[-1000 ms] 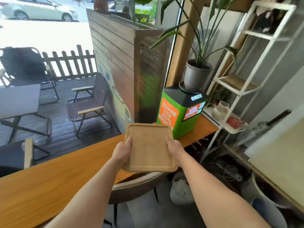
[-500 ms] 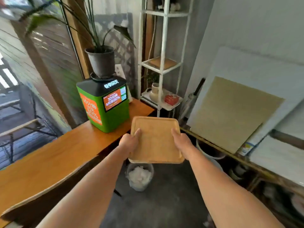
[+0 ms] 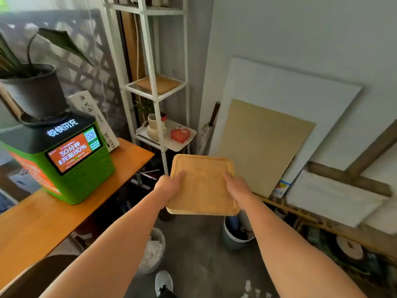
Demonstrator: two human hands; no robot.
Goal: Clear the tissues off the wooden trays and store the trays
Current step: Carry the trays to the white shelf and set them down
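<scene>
I hold a square wooden tray [image 3: 203, 183] flat in front of me with both hands, and no tissue lies on it. My left hand [image 3: 169, 186] grips its left edge, thumb on top. My right hand [image 3: 237, 189] grips its right edge the same way. Straight ahead stands a white metal shelf unit [image 3: 150, 61]. Another wooden tray [image 3: 165, 83] lies on its middle shelf. Below my left arm a small bin [image 3: 153, 249] on the floor holds crumpled white tissues.
An orange wooden counter [image 3: 53, 216] runs along the left with a green charging kiosk [image 3: 66, 162] and a potted plant [image 3: 32, 89] on top. The lower shelf holds a mug [image 3: 154, 126] and a red item [image 3: 180, 134]. Boards [image 3: 264, 145] lean on the right wall; a grey bucket [image 3: 234, 237] stands below.
My view has swung right from the window and terrace to the corner with the white shelf unit. The tray, still held in both hands, has come closer to the shelves.
</scene>
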